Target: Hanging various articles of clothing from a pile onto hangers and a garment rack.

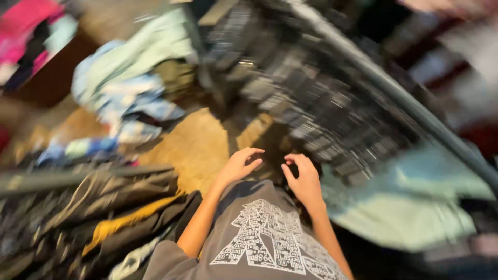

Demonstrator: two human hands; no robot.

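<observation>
Both hands hold the top edge of a grey shirt (259,233) with a white printed picture. The left hand (239,166) and right hand (303,179) pinch the cloth. A dark plastic crate (311,103) sits just past them. Clothes (129,88) lie piled at the left.

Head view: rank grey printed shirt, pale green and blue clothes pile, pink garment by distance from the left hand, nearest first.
From the left hand:
1. Grey printed shirt, right at the hand, lower centre; the blur hides whether the grip is closed on it.
2. Pale green and blue clothes pile, up and to the left on the floor.
3. Pink garment, far upper left corner.
</observation>
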